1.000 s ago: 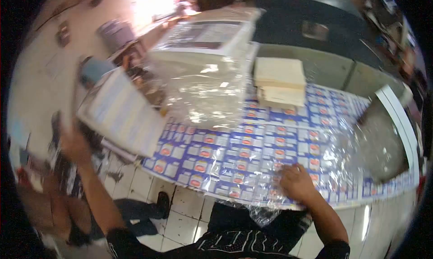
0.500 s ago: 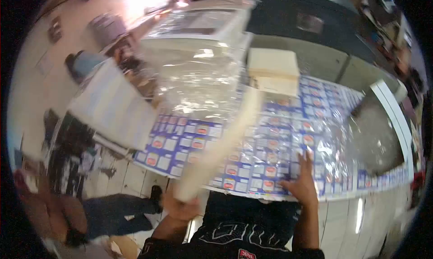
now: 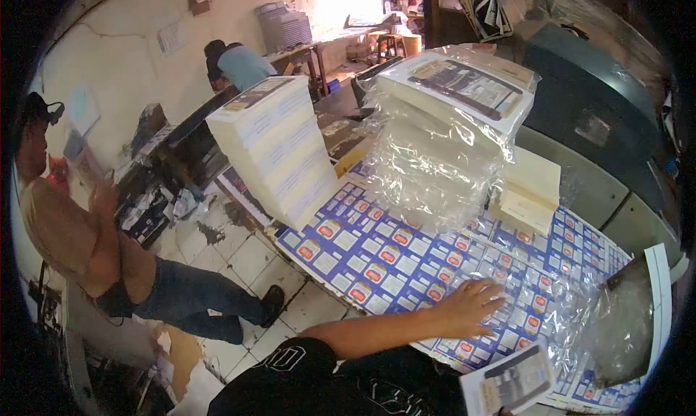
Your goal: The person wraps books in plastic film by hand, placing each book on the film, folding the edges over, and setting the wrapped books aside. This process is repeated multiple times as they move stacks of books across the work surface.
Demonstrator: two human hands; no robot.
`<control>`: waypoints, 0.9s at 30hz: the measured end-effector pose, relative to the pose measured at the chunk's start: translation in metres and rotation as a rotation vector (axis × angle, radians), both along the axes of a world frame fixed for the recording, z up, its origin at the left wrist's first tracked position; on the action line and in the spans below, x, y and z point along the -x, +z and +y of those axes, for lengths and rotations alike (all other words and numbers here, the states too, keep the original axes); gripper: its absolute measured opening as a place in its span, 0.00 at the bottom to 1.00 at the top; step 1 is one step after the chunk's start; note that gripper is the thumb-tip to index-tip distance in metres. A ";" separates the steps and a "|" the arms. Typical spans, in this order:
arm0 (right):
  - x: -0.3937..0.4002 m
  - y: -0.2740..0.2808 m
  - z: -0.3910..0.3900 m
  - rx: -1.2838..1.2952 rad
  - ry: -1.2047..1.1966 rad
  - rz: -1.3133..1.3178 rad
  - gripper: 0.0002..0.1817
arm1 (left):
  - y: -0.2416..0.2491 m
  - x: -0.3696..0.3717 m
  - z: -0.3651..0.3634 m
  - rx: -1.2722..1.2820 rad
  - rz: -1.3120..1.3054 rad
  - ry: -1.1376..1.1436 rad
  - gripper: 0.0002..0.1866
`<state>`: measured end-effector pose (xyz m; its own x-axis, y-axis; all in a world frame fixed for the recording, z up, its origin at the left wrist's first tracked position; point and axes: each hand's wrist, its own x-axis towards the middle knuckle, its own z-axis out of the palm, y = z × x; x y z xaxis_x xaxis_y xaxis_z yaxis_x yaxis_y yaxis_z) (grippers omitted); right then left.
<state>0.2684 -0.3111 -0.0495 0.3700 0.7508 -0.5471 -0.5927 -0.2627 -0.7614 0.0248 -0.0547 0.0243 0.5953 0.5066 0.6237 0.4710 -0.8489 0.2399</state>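
My left hand [image 3: 470,309] reaches over the table, fingers spread, on or just above the clear plastic film [image 3: 507,271] and the blue printed sheet [image 3: 362,271]. It holds nothing. A book [image 3: 511,381] with a white-edged cover and a dark picture is tilted up at the table's front edge. My right hand is almost wholly hidden behind it at the bottom of the view and appears to grip it. Ahead stands a tall plastic-wrapped stack of books [image 3: 442,140]. Beside that lies a smaller cream stack [image 3: 529,191].
A tall bare stack of books [image 3: 275,148] stands at the table's left corner. A film-covered stack [image 3: 627,322] is at the right end. A dark machine [image 3: 587,90] is behind the table. One person [image 3: 94,235] stands at left; another person [image 3: 246,67] bends farther back.
The view has swung left, showing more of the room. A blurred cream object was in my left hand; that hand is now free over the table. The book now shows at the right.
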 end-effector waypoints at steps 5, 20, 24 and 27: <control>-0.015 -0.024 -0.010 0.087 0.056 0.076 0.32 | -0.036 -0.001 0.031 0.321 0.393 -0.100 0.16; 0.040 0.033 0.004 -0.184 0.239 0.043 0.37 | -0.009 -0.012 -0.003 0.768 0.107 -0.076 0.10; 0.038 0.040 0.024 -0.186 0.339 0.054 0.38 | -0.001 -0.010 -0.005 0.882 0.158 -0.017 0.10; 0.042 0.041 0.036 -0.174 0.300 0.021 0.40 | -0.010 -0.007 -0.004 0.983 0.125 -0.055 0.09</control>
<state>0.2259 -0.2755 -0.0085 0.1087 0.9073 -0.4062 -0.5244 -0.2948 -0.7988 0.0320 -0.0584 0.0139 0.6662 0.7347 -0.1278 0.5069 -0.3204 0.8002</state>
